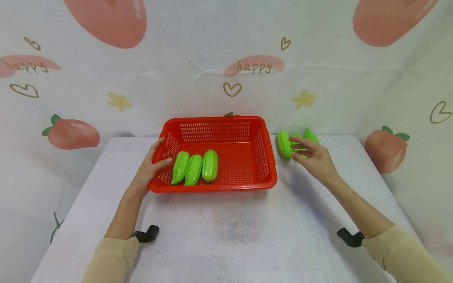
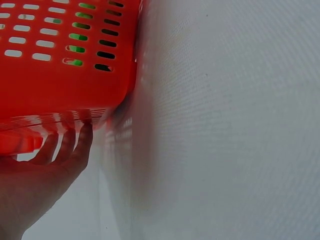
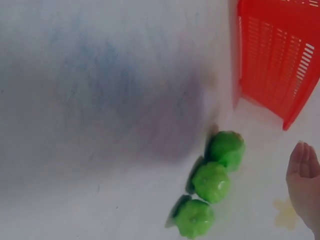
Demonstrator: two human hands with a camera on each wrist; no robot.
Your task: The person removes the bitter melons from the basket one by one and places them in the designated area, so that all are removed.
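Observation:
A red plastic basket [image 1: 216, 188] with slotted walls stands at the back middle of the white table. Inside its left half lie three bright green ridged bitter melons [image 1: 210, 166], side by side. My left hand [image 1: 145, 173] holds the basket's left side, thumb over the rim and fingers against the outer wall [image 2: 60, 90]. To the right of the basket, three more bitter melons [image 1: 284, 144] lie in a row, partly hidden in the head view by my right hand [image 1: 318, 159]. That hand hovers by them, fingers apart and loosely bent, gripping nothing; the right wrist view shows the melons [image 3: 211, 182] apart from it.
The white table [image 1: 233, 239] ends at a cloth backdrop [image 1: 198, 70] printed with fruit, hearts and flowers, close behind the basket. A black strap-like piece [image 1: 146, 234] sits at the left wrist, another [image 1: 349, 237] at the right.

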